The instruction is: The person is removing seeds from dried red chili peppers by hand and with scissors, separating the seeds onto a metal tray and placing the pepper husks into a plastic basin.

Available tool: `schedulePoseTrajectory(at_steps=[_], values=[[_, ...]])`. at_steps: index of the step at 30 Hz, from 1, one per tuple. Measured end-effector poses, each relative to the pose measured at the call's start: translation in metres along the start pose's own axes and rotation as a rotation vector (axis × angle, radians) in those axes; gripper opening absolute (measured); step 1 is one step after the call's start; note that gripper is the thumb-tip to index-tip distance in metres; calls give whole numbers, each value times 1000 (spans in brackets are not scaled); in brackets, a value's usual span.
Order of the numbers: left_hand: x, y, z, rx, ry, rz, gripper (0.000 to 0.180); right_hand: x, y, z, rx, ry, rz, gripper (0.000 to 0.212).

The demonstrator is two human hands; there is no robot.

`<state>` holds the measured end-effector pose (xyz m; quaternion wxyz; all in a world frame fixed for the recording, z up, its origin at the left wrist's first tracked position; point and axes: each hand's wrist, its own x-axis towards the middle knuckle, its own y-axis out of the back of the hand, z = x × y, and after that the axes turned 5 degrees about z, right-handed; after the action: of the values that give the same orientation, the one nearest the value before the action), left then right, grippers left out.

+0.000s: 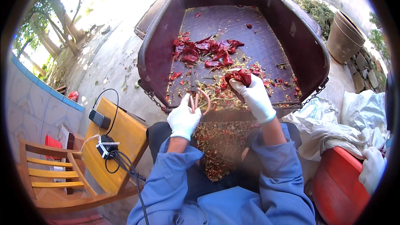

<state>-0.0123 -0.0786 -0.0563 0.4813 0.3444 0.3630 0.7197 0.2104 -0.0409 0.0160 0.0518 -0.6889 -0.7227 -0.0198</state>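
we have dark red peppers (241, 76) bunched in the right hand (253, 96), above the near edge of the cart bed (233, 23), right of centre; grip closed round them; left hand (184, 117) is closed on the handles of the scissors (193, 84), blades pointing far; pepper pile (206, 51) lies beyond, left of centre; stem litter (218, 148) sits below the near edge; we'd watch for pods dropping if the right grip slackens, and gloves getting nicked if hands meet at the blades
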Motion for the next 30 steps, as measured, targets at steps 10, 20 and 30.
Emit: schedulePoseTrajectory(at_steps=[10,20,30], values=[[-6,33,7,-1090,-134,-88,69,1,3,2,20,17,-79,25],[25,43,46,-269,-731,211,52,4,-2,3,-115,105,-142,29],[25,24,38,-174,-832,156,57,5,-2,9,-247,181,-216,37]])
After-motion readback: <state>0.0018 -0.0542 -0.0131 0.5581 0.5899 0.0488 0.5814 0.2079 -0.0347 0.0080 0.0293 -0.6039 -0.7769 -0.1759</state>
